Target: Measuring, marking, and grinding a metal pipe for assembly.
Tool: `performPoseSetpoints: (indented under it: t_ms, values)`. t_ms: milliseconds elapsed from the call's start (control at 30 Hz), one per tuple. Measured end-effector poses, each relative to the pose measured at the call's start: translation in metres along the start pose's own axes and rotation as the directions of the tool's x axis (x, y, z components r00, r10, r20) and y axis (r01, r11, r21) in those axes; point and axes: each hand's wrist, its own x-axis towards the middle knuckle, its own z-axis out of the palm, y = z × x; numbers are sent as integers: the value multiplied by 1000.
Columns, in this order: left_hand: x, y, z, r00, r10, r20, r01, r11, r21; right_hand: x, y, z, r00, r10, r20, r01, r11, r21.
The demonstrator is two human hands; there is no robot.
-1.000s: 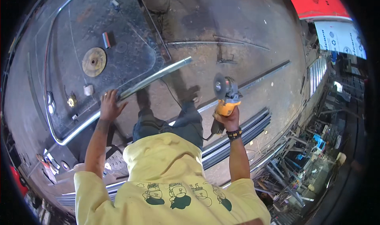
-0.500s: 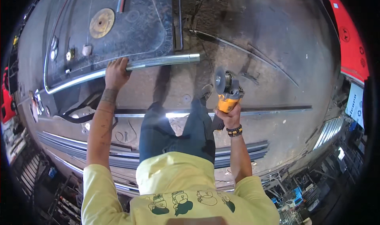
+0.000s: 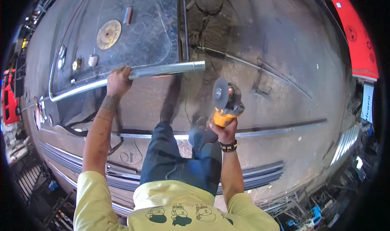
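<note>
- Nearest the camera, long metal strips and rails [image 3: 260, 176] lie in a bundle on the floor behind the person's legs, with one more thin rail [image 3: 280, 129] stretching away to the right; none is in anyone's grasp.
- The right hand [image 3: 224, 128] is wrapped fully around the yellow body of an angle grinder [image 3: 226, 103], fingers closed tight on it. The grinder is held in the air, disc end pointing away from the body.
- The grinder's disc sits near the free end of the pipe but apart from it. No sparks show and no contact can be seen, so by my judgement the cut or grind has not begun at this spot.
- The left hand [image 3: 118, 80] is curled closed over a long silvery metal pipe [image 3: 162, 70], pinning it against the edge of the dark metal desk [image 3: 77, 35].
- The pipe lies along the near edge of the desk, its right end jutting past the corner over the floor; that end looks whole and cleanly square.
- Judged from this, positioning and clamping by hand look done; bringing the disc to the pipe is what is left.
- Farther off, on the desk, lie a round yellowish disc [image 3: 109, 34], a small red-and-grey cylinder [image 3: 127, 15] and a few small metal pieces [image 3: 76, 63], all untouched.
</note>
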Motion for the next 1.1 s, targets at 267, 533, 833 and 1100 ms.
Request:
performPoseSetpoints:
  t_ms: [267,533,833,1100]
  values:
    - [0,1,-3,998,-11,-57,12,1000,17,55,62,-11,972,-175,160,166,984,69]
    - [-5,10,8,983,-38,-179,46,998,40,116,147,-26,840,-507,193,507,860,55]
    - [-12,-4,15,984,58,-167,-55,998,19,146,183,-23,700,-669,249,707,698,-113]
    - [-10,3,16,982,9,-189,-17,999,-40,155,166,-9,647,-712,273,763,603,-234]
